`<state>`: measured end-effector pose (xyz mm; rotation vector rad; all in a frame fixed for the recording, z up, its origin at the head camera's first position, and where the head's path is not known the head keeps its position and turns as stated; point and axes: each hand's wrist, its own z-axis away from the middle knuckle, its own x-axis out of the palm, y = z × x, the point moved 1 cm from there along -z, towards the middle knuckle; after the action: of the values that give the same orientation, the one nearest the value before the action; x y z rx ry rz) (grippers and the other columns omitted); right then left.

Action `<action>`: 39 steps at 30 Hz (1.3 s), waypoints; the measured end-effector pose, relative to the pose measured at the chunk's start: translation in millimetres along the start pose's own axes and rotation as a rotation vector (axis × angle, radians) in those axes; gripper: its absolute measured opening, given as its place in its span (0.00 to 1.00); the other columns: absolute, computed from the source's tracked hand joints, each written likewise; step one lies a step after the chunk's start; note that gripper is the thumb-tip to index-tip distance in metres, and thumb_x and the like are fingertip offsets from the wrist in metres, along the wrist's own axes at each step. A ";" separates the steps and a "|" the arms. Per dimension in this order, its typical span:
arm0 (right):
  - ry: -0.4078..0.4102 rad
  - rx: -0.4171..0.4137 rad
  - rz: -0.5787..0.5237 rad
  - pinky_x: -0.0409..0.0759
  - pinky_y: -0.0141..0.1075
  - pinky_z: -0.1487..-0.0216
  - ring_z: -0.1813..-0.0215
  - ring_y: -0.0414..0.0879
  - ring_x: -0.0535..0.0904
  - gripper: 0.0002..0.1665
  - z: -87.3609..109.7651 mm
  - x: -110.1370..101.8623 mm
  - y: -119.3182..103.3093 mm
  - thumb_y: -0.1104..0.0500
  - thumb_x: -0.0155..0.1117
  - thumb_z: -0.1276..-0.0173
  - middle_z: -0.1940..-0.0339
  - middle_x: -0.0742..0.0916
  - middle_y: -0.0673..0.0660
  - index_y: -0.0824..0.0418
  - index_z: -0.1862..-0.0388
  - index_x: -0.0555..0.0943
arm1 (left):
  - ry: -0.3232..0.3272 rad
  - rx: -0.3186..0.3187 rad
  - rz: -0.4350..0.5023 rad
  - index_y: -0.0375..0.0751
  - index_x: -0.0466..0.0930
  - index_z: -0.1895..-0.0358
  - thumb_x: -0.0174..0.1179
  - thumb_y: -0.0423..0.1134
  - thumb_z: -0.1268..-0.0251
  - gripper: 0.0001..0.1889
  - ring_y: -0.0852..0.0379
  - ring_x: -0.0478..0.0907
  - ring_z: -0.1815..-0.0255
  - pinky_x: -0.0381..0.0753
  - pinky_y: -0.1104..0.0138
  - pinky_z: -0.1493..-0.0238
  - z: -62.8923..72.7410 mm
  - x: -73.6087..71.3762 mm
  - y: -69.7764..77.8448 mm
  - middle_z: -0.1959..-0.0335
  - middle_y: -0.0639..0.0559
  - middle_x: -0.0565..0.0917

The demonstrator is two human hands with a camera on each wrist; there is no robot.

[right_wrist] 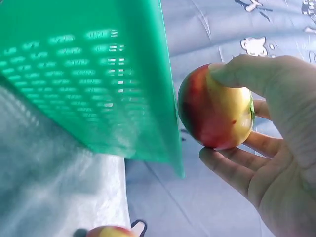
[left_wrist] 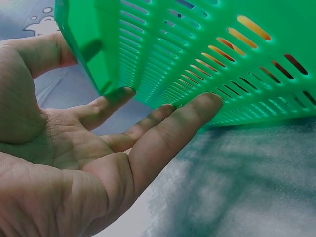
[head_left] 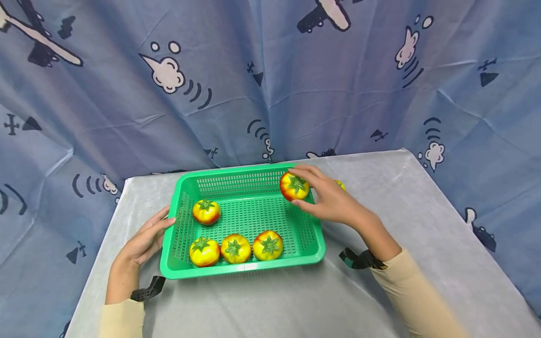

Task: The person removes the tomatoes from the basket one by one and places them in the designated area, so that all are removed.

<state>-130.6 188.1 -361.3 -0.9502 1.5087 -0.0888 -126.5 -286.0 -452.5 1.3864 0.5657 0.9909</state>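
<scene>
A green perforated plastic basket (head_left: 249,266) lies on the table. Its left rim is pinched by my left hand (head_left: 145,239), thumb over the edge and fingers against the outer wall (left_wrist: 163,64). At the basket's back right, my right hand (head_left: 331,197) grips a red-and-yellow tomato (head_left: 294,187) with a green leafy top. In the right wrist view this tomato (right_wrist: 215,108) is between thumb and fingers, by the rim. Inside the basket are a tomato (head_left: 206,212) at the left and a front row of three: left (head_left: 204,252), middle (head_left: 235,249) and right (head_left: 268,245).
Another tomato (head_left: 340,185) is on the table to the basket's right, mostly hidden behind my right hand. Grey-white cloth covers the table (head_left: 236,305). A blue patterned curtain (head_left: 228,61) hangs behind the far edge.
</scene>
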 end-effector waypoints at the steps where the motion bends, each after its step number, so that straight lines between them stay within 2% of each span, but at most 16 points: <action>1: 0.011 0.008 -0.004 0.86 0.54 0.38 0.34 0.58 0.80 0.44 2.0 -0.4 2.2 0.56 0.75 0.30 0.20 0.71 0.63 0.58 0.18 0.68 | -0.002 0.002 -0.004 0.31 0.30 0.14 0.41 0.37 0.10 0.37 0.63 0.85 0.39 0.89 0.66 0.41 -0.1 -0.1 0.9 0.35 0.61 0.82; 3: 0.034 0.019 -0.010 0.87 0.51 0.46 0.41 0.56 0.82 0.43 6.3 -0.6 7.2 0.57 0.75 0.29 0.20 0.71 0.62 0.58 0.19 0.68 | -0.001 0.008 -0.013 0.31 0.30 0.14 0.41 0.37 0.10 0.37 0.63 0.85 0.39 0.89 0.66 0.41 -0.5 -0.3 2.3 0.34 0.61 0.82; 6: 0.066 0.030 -0.027 0.87 0.50 0.49 0.43 0.55 0.82 0.43 12.5 -0.5 14.2 0.57 0.75 0.29 0.20 0.72 0.61 0.58 0.19 0.68 | 0.004 0.002 -0.025 0.31 0.30 0.14 0.41 0.38 0.11 0.37 0.63 0.85 0.38 0.89 0.66 0.41 -0.8 -0.2 2.4 0.34 0.61 0.82; 9: 0.100 0.039 -0.055 0.87 0.55 0.39 0.30 0.58 0.77 0.44 18.1 0.0 19.7 0.57 0.76 0.30 0.21 0.73 0.60 0.57 0.19 0.68 | 0.012 -0.006 -0.037 0.31 0.31 0.14 0.42 0.38 0.11 0.37 0.64 0.85 0.38 0.89 0.66 0.41 -0.8 -0.3 1.6 0.35 0.62 0.82; 10: 0.113 0.043 -0.061 0.86 0.57 0.38 0.29 0.58 0.77 0.44 19.7 -0.7 21.0 0.57 0.76 0.30 0.22 0.73 0.60 0.56 0.19 0.69 | 0.012 -0.007 -0.037 0.31 0.30 0.14 0.42 0.38 0.11 0.37 0.64 0.85 0.38 0.89 0.66 0.41 -0.8 -0.1 1.0 0.35 0.62 0.81; 16: 0.231 0.047 0.015 0.84 0.61 0.36 0.28 0.60 0.76 0.43 29.9 -3.2 28.1 0.59 0.77 0.31 0.23 0.74 0.62 0.55 0.20 0.70 | -0.003 0.014 -0.020 0.31 0.30 0.14 0.41 0.38 0.11 0.37 0.62 0.85 0.38 0.89 0.65 0.41 -1.3 0.3 0.0 0.33 0.60 0.81; 21: 0.290 0.061 0.044 0.86 0.60 0.40 0.30 0.61 0.77 0.44 41.4 -3.4 35.3 0.62 0.79 0.35 0.24 0.74 0.64 0.58 0.22 0.71 | -0.009 0.007 -0.013 0.30 0.28 0.15 0.41 0.38 0.10 0.38 0.63 0.84 0.37 0.88 0.65 0.40 -0.1 0.5 -0.7 0.34 0.61 0.81; 31: 0.323 0.098 -0.005 0.85 0.65 0.40 0.30 0.62 0.75 0.45 48.2 -3.3 58.9 0.65 0.79 0.35 0.26 0.74 0.66 0.59 0.21 0.70 | 0.010 -0.004 -0.033 0.30 0.28 0.14 0.41 0.37 0.11 0.38 0.63 0.84 0.37 0.88 0.66 0.40 5.8 -1.8 0.7 0.35 0.63 0.82; 39: 0.330 0.173 -0.015 0.83 0.70 0.40 0.29 0.65 0.74 0.44 56.7 -15.2 80.9 0.66 0.77 0.34 0.26 0.73 0.69 0.61 0.20 0.69 | -0.005 0.001 -0.034 0.31 0.29 0.14 0.41 0.37 0.11 0.37 0.63 0.84 0.36 0.88 0.66 0.39 0.5 -0.3 0.7 0.33 0.63 0.81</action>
<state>-124.2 276.5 -407.2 -0.8348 1.7640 -0.3971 -126.4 -286.6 -451.9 1.3754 0.5840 0.9594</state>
